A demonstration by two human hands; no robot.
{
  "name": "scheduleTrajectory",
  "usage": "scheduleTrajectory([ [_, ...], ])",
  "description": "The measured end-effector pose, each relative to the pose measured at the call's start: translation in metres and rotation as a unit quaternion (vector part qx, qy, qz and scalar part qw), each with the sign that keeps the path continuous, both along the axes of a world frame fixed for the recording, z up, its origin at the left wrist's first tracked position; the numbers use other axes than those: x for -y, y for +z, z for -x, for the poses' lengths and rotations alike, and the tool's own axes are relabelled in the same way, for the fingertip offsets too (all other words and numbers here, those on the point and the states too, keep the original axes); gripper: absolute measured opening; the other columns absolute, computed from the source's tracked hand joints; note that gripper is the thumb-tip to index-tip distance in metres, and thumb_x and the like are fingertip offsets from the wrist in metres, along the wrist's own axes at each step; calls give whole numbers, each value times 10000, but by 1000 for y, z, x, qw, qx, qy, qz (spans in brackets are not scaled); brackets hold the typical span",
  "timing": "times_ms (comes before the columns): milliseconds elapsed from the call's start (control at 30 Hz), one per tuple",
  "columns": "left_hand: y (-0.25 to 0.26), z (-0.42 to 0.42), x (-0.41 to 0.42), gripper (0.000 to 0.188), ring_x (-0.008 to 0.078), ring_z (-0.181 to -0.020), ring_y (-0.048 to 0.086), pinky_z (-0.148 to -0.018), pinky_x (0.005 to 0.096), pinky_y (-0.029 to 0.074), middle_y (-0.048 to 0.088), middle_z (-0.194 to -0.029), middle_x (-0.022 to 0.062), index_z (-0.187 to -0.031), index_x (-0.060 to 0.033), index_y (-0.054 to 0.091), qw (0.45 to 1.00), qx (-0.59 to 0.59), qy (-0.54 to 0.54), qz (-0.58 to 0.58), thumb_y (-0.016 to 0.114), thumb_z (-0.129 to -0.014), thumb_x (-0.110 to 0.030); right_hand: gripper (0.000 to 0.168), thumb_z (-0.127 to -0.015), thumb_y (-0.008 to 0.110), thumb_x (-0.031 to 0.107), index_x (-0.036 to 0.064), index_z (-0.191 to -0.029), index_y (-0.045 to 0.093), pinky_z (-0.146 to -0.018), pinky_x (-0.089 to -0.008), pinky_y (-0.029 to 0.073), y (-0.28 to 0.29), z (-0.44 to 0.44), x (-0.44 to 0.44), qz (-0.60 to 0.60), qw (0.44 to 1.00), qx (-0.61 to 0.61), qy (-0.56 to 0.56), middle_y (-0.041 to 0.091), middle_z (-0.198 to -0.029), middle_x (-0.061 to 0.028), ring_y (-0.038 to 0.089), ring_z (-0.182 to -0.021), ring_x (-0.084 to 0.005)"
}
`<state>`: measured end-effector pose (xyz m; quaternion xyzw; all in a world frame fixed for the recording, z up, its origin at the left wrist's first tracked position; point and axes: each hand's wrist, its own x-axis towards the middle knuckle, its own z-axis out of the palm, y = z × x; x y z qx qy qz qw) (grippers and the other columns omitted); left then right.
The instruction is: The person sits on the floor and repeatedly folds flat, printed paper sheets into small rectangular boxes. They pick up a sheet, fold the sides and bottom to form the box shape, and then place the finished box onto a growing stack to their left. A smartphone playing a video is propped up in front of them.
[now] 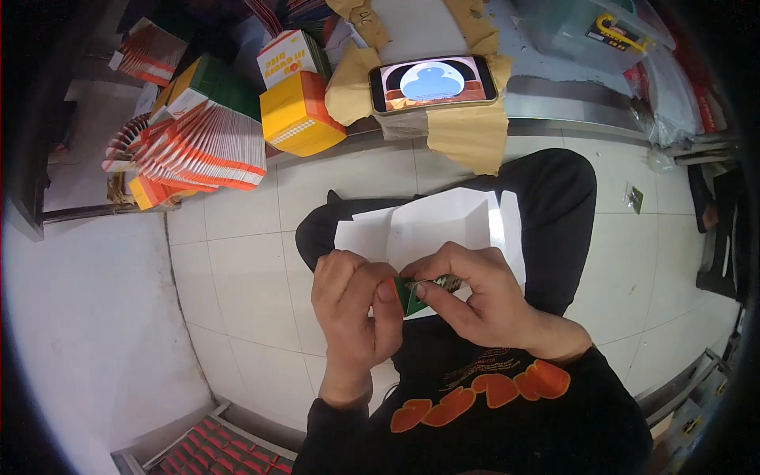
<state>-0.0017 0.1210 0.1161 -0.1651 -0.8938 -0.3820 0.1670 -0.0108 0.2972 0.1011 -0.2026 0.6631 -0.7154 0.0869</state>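
Note:
Both hands meet over my lap at a small folded piece of green and orange printed card (409,297). My left hand (359,303) pinches its orange edge between thumb and fingers. From the other side, my right hand (475,294) grips the green part with thumb and forefinger. The fingers cover much of the piece. Beneath the hands, an unfolded white cardboard box (436,228) with creased flaps lies across my crossed legs.
A phone (433,84) showing a picture lies on brown paper (469,139) at the low shelf ahead. Left of it are a yellow and orange box (301,113) and a fanned stack of folded cartons (202,142). A clear plastic bin (588,35) stands at upper right.

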Motion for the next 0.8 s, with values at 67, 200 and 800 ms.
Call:
scheduleTrajectory([
  [67,2,-1,-1,48,261,-656,489,-642,368,367,495,-714,74,-757,-40,607,1000,6,-11,-10,597,-725,-74,113,-863,645,-45,-34,-967,602,-709,-282,545,-2,4,-4,-6,999,9,35,722,-935,-131,723,-827,-212],
  [200,8,-1,3,136,264,-680,489,-699,398,366,484,-725,59,-739,-53,611,997,-12,-71,-40,656,-680,-167,174,-887,639,-17,-17,-1046,569,-741,-281,530,-10,13,-5,97,980,85,153,699,-882,-130,703,-861,-190],
  [800,-79,-28,5,1270,305,-1308,434,-1090,408,339,395,-1404,203,-1487,47,83,978,146,-73,-127,901,-588,-317,272,-966,547,55,-32,-1223,560,-939,-318,486,-26,13,5,508,798,299,128,643,-1128,-131,614,-1084,-177],
])
